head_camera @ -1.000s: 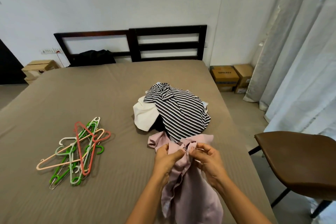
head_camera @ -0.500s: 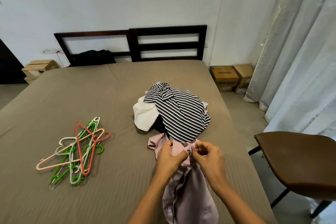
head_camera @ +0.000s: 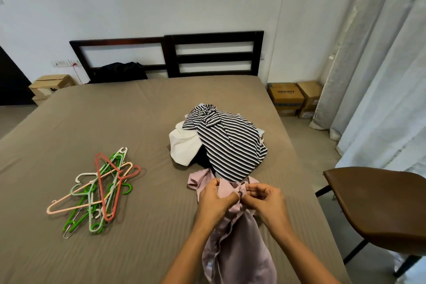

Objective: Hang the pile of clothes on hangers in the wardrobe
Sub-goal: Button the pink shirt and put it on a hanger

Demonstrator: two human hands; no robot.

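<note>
Both the left hand [head_camera: 215, 198] and right hand [head_camera: 265, 200] pinch the pink shirt [head_camera: 232, 242] on the bed [head_camera: 115, 117].

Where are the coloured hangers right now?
In the head view, the hangers lie heaped on the left part of the bed, apart from the clothes pile to their right.

I see hangers [head_camera: 99, 189] heaped on the left part of the bed [head_camera: 115, 122], the pile of clothes [head_camera: 226, 140] well apart to their right, and a shirt [head_camera: 239, 249] just in front of the pile, running toward the near edge. Left hand [head_camera: 215, 200] and right hand [head_camera: 265, 200] sit side by side on the shirt's far end, both pinching it. Headboard [head_camera: 170, 53] behind the bed with a bundle [head_camera: 119, 71] against it, boxes [head_camera: 285, 97] on the floor right of the bed, curtain [head_camera: 380, 76] right of those, chair [head_camera: 380, 205] nearer me on the right.
</note>
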